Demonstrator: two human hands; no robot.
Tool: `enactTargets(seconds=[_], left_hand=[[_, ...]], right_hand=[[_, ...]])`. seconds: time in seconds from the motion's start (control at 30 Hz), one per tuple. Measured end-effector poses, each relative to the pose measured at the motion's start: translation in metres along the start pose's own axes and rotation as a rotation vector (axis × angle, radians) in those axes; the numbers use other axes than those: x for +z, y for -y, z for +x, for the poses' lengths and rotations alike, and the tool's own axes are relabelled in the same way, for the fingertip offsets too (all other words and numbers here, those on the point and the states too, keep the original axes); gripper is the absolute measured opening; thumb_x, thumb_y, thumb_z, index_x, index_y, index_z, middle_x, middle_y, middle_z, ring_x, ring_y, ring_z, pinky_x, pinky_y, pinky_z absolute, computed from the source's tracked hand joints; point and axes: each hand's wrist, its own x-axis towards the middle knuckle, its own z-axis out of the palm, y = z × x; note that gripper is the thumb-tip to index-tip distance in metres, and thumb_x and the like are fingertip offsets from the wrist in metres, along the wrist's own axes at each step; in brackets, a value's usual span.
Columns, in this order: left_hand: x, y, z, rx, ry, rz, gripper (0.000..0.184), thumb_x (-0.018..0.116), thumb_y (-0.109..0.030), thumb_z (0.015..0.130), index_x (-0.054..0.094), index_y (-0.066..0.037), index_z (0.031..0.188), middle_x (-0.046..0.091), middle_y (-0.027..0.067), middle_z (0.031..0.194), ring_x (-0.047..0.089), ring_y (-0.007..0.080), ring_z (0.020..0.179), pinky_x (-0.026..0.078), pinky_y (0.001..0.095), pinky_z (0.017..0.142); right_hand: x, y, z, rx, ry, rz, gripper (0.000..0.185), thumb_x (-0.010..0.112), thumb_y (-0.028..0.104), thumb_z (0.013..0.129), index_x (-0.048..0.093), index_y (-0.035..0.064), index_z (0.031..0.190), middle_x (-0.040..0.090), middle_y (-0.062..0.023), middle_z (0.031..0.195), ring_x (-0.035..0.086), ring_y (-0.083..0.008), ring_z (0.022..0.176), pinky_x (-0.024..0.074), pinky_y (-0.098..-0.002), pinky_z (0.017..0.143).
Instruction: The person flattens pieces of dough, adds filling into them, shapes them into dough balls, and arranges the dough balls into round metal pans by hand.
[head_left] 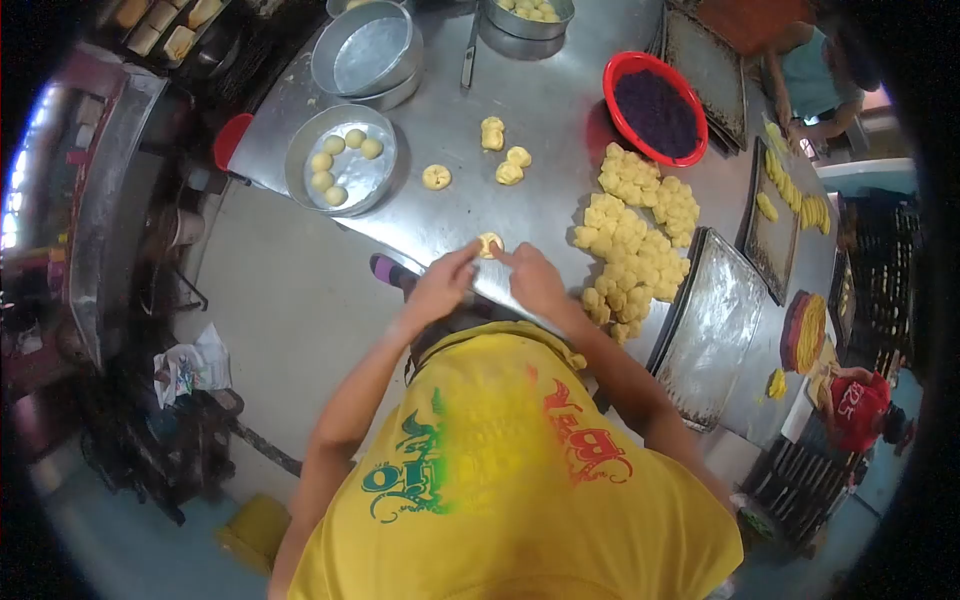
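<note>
At the table's near edge, a small piece of yellow dough (489, 244) lies between my two hands. My left hand (443, 284) is closed, with its fingertips against the dough's left side. From the right, my right hand (535, 280) presses its index finger and thumb side to the same piece, the other fingers curled. Just beyond are a round dough piece (436, 177) with a creased top, a pinched pair of dough pieces (511, 166) and an elongated one (492, 133). A large clump of dough portions (630, 250) sits to the right of my right hand.
A round metal pan (302, 160) holding several dough balls stands at left, with stacked pans (368, 48) behind. A red basin (617, 98) holds dark purple filling. Metal trays (712, 325) line the right side, where another person (812, 75) works. A scraper-like tool (468, 65) lies farther back.
</note>
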Motion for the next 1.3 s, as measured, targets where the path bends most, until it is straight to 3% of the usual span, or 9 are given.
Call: enactTargets(seconds=[0.07, 0.2, 0.3, 0.33, 0.47, 0.63, 0.83, 0.97, 1.3], left_hand=[[-0.021, 0.002, 0.004, -0.268, -0.197, -0.196, 0.036, 0.060, -0.015, 0.100, 0.061, 0.004, 0.131, 0.070, 0.0190, 0.119, 0.067, 0.0266, 0.105, 0.052, 0.0393, 0.092], [-0.044, 0.034, 0.051, -0.418, -0.393, -0.132, 0.037, 0.063, -0.019, 0.098, 0.063, 0.003, 0.127, 0.068, 0.0220, 0.114, 0.065, 0.0311, 0.106, 0.049, 0.0425, 0.094], [-0.033, 0.058, 0.090, -0.110, -0.572, 0.744, 0.037, 0.065, -0.020, 0.095, 0.064, 0.002, 0.125, 0.067, 0.0203, 0.102, 0.062, 0.0361, 0.097, 0.049, 0.0427, 0.091], [-0.031, 0.052, 0.101, -0.001, -0.614, 0.742, 0.027, 0.068, -0.016, 0.092, 0.062, 0.001, 0.112, 0.062, 0.0191, 0.095, 0.058, 0.0414, 0.091, 0.047, 0.0454, 0.085], [-0.040, 0.009, 0.099, -0.199, -0.356, 0.118, 0.024, 0.070, -0.011, 0.086, 0.048, -0.001, 0.093, 0.056, 0.0230, 0.093, 0.054, 0.0460, 0.089, 0.043, 0.0506, 0.078], [-0.063, -0.003, 0.037, -0.049, 0.000, 0.590, 0.032, 0.077, -0.028, 0.083, 0.062, -0.004, 0.099, 0.058, 0.0172, 0.090, 0.058, 0.0400, 0.088, 0.045, 0.0495, 0.077], [-0.008, 0.020, 0.118, 0.139, -0.147, 0.697, 0.025, 0.063, -0.024, 0.091, 0.064, -0.004, 0.106, 0.057, 0.0151, 0.102, 0.056, 0.0351, 0.100, 0.044, 0.0492, 0.086], [-0.013, 0.033, 0.062, 0.178, 0.071, 0.551, 0.024, 0.060, -0.017, 0.089, 0.064, -0.007, 0.110, 0.056, 0.0152, 0.105, 0.055, 0.0344, 0.101, 0.043, 0.0499, 0.087], [-0.001, 0.029, 0.096, 0.171, -0.078, 0.493, 0.025, 0.062, -0.011, 0.086, 0.064, -0.008, 0.111, 0.056, 0.0157, 0.105, 0.054, 0.0362, 0.100, 0.043, 0.0479, 0.089]], right_hand=[[0.000, -0.010, 0.011, 0.169, -0.115, 0.316, 0.034, 0.065, 0.015, 0.092, 0.070, 0.0036, 0.123, 0.060, -0.0172, 0.104, 0.057, -0.0381, 0.104, 0.0481, -0.0472, 0.090], [0.012, 0.020, 0.026, -0.032, -0.375, -0.050, 0.027, 0.067, 0.016, 0.091, 0.069, 0.0082, 0.117, 0.063, -0.0196, 0.104, 0.061, -0.0379, 0.101, 0.0493, -0.0442, 0.088], [0.009, 0.045, 0.030, -0.024, 0.023, 0.271, 0.024, 0.070, 0.017, 0.087, 0.064, 0.0054, 0.107, 0.064, -0.0189, 0.104, 0.062, -0.0394, 0.095, 0.0507, -0.0447, 0.086], [0.005, 0.061, 0.027, 0.106, 0.053, 0.415, 0.023, 0.072, 0.016, 0.084, 0.059, 0.0050, 0.100, 0.063, -0.0186, 0.101, 0.062, -0.0400, 0.092, 0.0508, -0.0457, 0.084], [-0.021, 0.058, -0.012, 0.165, -0.124, 0.305, 0.024, 0.071, 0.015, 0.083, 0.060, 0.0049, 0.102, 0.061, -0.0169, 0.101, 0.060, -0.0389, 0.097, 0.0490, -0.0466, 0.086], [-0.029, 0.002, -0.050, 0.040, -0.121, -0.272, 0.022, 0.067, 0.017, 0.083, 0.061, 0.0042, 0.100, 0.056, -0.0148, 0.097, 0.054, -0.0373, 0.099, 0.0432, -0.0501, 0.089], [0.015, 0.010, 0.044, -0.015, -0.399, -0.208, 0.023, 0.062, 0.009, 0.076, 0.062, 0.0032, 0.098, 0.056, -0.0157, 0.097, 0.054, -0.0361, 0.098, 0.0429, -0.0491, 0.089], [0.039, -0.011, -0.010, -0.133, -0.268, -0.148, 0.026, 0.061, 0.005, 0.076, 0.062, 0.0031, 0.101, 0.059, -0.0159, 0.098, 0.055, -0.0358, 0.097, 0.0441, -0.0486, 0.088], [0.050, 0.002, 0.047, -0.112, -0.277, -0.036, 0.023, 0.061, 0.000, 0.077, 0.063, 0.0029, 0.099, 0.060, -0.0171, 0.100, 0.056, -0.0387, 0.099, 0.0465, -0.0503, 0.086]])
